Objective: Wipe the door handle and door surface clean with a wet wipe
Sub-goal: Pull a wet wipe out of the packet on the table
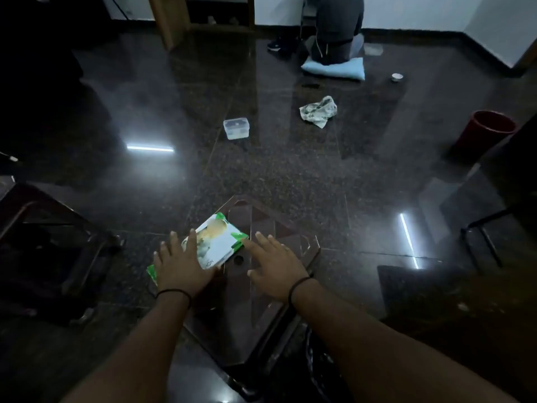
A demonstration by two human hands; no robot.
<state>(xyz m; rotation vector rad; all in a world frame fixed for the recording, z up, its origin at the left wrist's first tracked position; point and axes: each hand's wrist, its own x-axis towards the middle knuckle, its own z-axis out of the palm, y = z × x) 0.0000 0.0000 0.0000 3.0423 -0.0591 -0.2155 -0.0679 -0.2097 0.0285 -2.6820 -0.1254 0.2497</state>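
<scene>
The left hand lies flat, fingers spread, on the near end of the wet wipe pack, which sits on a small dark table. Just right of the pack, the right hand hovers with straight, relaxed fingers, one fingertip at the pack's corner.

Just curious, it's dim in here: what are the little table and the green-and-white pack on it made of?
The table looks like clear glass or acrylic: the floor shows through it and its edges glint. The wipes pack seems to be soft, glossy plastic film, printed green and white.
</scene>
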